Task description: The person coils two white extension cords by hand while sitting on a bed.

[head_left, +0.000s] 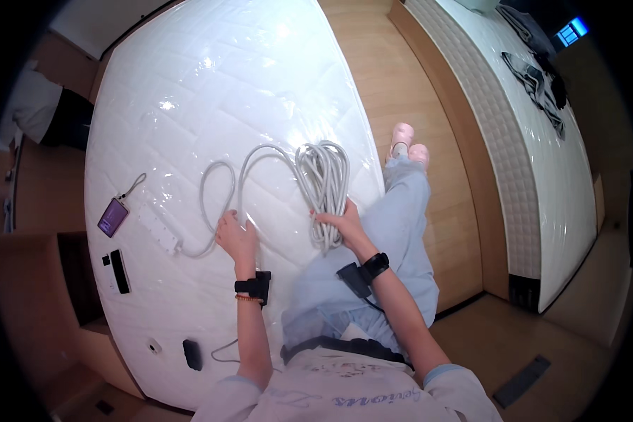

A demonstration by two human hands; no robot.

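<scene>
From my remote seat I see a white quilted mattress (211,84) under glossy plastic wrap, filling the middle of a room with a pale wooden floor (401,77). At its left edge lie a purple card on a lanyard (112,216) and, just beside it, a white power strip (158,228). The strip's grey cable (221,190) snakes rightward in loose loops. My left hand (238,238) presses on that cable, fingers closed over it, I think. My right hand (341,224) is clamped around the coiled bundle (323,183), which rests on the mattress near its right edge. Farther right stands a second mattress (534,162).
</scene>
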